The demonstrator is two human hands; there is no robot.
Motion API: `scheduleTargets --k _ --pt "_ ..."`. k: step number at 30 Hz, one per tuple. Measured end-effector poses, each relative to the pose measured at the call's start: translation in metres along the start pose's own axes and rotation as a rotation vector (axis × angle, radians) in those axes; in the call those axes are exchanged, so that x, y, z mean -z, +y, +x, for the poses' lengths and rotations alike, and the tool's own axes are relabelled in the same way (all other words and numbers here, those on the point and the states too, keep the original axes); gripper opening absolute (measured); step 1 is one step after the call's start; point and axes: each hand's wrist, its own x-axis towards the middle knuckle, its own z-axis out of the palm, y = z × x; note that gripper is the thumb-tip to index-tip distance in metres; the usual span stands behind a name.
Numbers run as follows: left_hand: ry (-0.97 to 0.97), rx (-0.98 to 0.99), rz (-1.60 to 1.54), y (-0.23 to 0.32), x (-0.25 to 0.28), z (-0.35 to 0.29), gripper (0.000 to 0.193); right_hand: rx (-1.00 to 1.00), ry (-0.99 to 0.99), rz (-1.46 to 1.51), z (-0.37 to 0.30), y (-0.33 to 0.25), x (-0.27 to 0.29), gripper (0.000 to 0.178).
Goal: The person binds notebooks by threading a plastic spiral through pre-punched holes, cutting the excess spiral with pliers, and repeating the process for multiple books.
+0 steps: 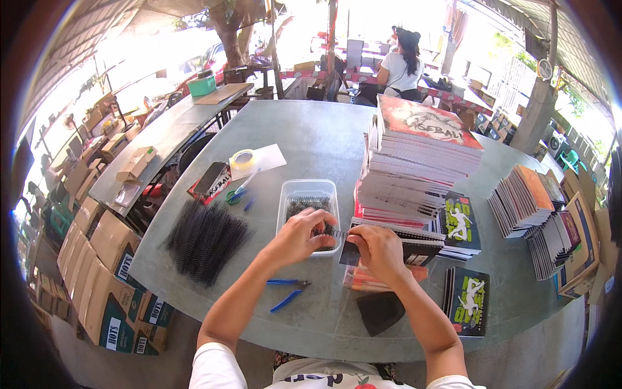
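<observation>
My left hand (299, 235) pinches a thin black wire spiral (337, 233) over the near end of a clear plastic tub (308, 189) of more spirals. My right hand (376, 250) grips a small notebook with a black cover (352, 253) at its bound edge, just right of the tub. Both hands meet at the spiral, above a thin stack of red-covered notebooks (369, 279). A black cover sheet (380, 312) lies near the table's front edge. Blue-handled pliers (287, 291) lie below my left forearm.
A tall stack of notebooks (421, 162) stands right of the tub, with more stacks (528, 198) further right. Black binding coils (205, 238) are heaped at left. Scissors (238, 192), tape (242, 159) and cardboard boxes (103, 272) lie left. A person (403, 65) sits beyond the table.
</observation>
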Motion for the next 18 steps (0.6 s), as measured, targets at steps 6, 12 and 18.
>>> scheduleTargets --k 6,12,18 --pt "-0.449 0.461 -0.174 0.012 0.014 0.003 0.025 -0.097 0.001 0.118 -0.003 0.002 0.006 0.013" --pt "-0.452 0.556 -0.314 -0.005 0.007 -0.005 0.025 -0.057 -0.059 0.049 -0.005 0.008 0.003 0.015" --pt "-0.433 0.356 -0.192 0.007 -0.001 -0.006 0.015 -0.084 -0.087 -0.075 -0.003 -0.001 0.003 0.014"
